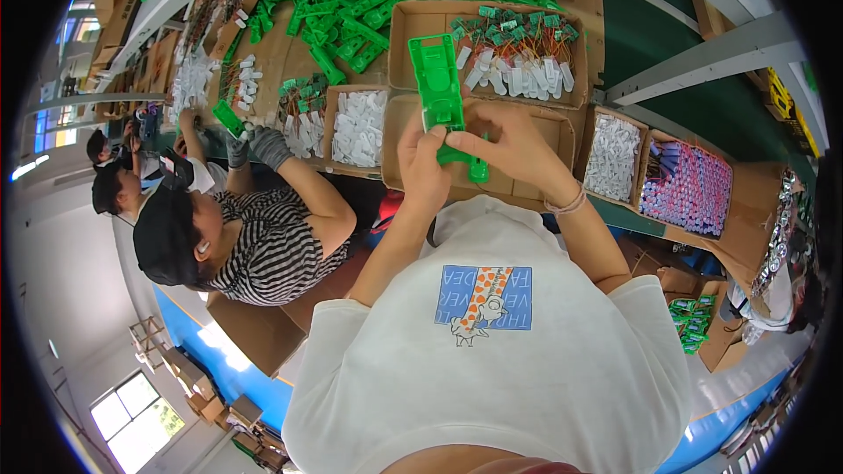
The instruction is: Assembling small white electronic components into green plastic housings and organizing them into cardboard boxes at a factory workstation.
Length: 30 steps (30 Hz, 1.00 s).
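Over the cardboard trays, my left hand (422,167) grips a long green plastic housing (436,79) near its lower end, thumb on top. The housing is tilted, with its wide open end pointing away from me. My right hand (514,147) is closed at the same lower end, its thumb pressing there beside my left thumb. What lies under that thumb is too small to make out. A narrow green part (479,169) sticks out below my right hand; I cannot tell whether it belongs to the housing. Beneath my hands is a cardboard tray (553,127).
Ahead, a cardboard box (400,31) holds green circuit boards (514,28) wired to white pieces. Beyond lie heaped green housings (342,0). Small white parts (358,127) fill a box at left, more (613,158) at right beside pink-purple cylinders (689,189). A gloved co-worker (272,241) sits at left.
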{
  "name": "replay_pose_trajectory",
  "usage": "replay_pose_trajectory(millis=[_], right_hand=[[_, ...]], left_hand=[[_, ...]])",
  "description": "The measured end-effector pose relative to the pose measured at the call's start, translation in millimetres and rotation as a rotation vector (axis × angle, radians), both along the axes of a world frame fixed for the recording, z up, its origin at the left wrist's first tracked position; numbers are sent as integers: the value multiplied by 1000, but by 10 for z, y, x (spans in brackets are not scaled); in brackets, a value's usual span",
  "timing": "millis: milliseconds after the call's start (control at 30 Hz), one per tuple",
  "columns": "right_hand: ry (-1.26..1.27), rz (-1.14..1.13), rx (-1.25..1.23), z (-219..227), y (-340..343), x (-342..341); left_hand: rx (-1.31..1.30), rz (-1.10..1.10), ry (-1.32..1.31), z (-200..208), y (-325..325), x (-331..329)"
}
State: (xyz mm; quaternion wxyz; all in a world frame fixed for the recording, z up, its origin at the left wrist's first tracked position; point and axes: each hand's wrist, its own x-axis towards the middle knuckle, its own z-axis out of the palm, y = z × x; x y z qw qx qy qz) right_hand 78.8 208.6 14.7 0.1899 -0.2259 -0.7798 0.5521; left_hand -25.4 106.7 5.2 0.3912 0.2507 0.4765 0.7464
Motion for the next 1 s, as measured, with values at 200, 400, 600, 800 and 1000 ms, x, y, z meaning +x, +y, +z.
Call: replay_pose_trajectory(millis=[200, 400, 600, 800, 1000], right_hand=[[172, 41, -170, -49, -98, 61], [182, 36, -227, -182, -105, 68], [84, 47, -275, -220, -115, 73], [31, 2, -434, -318, -78, 4], [145, -2, -605, -372, -35, 12]], left_hand=[[-3, -80, 36, 102, -17, -27], [-2, -129, 82, 66, -47, -75], [-35, -85, -5, -129, -65, -54], [-93, -147, -71, -245, -17, -179], [-144, -294, 150, -222, -138, -234]])
